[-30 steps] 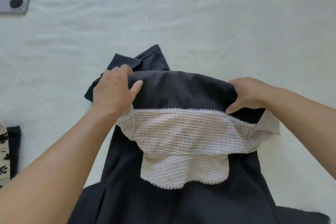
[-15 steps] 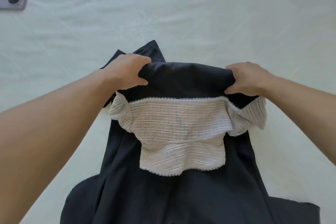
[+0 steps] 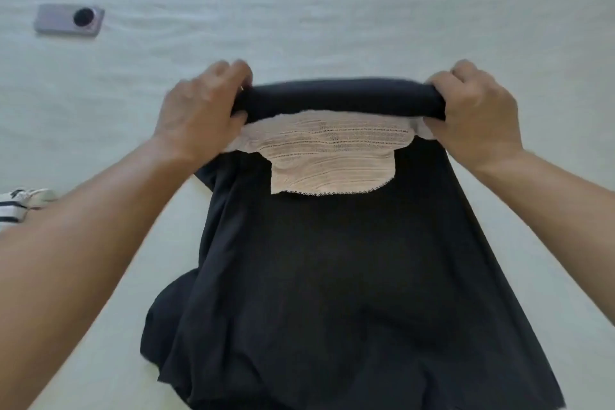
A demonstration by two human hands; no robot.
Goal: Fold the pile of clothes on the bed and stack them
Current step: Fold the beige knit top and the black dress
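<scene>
Two hands on one garment, mid-bed. Left hand (image 3: 199, 113) grips the left end of the far folded edge of a dark garment (image 3: 349, 276), fingers curled over the roll of cloth, thumb beneath. Right hand (image 3: 476, 116) grips the right end of the same edge in like manner. Between them the edge forms a thick, rounded roll, stretched fairly straight.

Garment: charcoal-black, smooth matte cloth that drapes softly, widening toward the near edge of the bed, where it bunches in loose folds at its left side. Just under the roll lies a pale cream lace panel (image 3: 332, 156): openwork in fine horizontal bands, scalloped trim along its lower border, broad at the top and stepping in to a narrower flap.

Bed (image 3: 366, 10): pale greenish-white sheet, faintly rippled, with a slight woven sheen.

Toward the far left corner, a lilac phone (image 3: 68, 19) lies face down, rounded rectangle, one large round black camera ring. At the left edge, a scrap of white fabric with dark markings (image 3: 20, 203), mostly cut off.

No readable writing or brand marks.
</scene>
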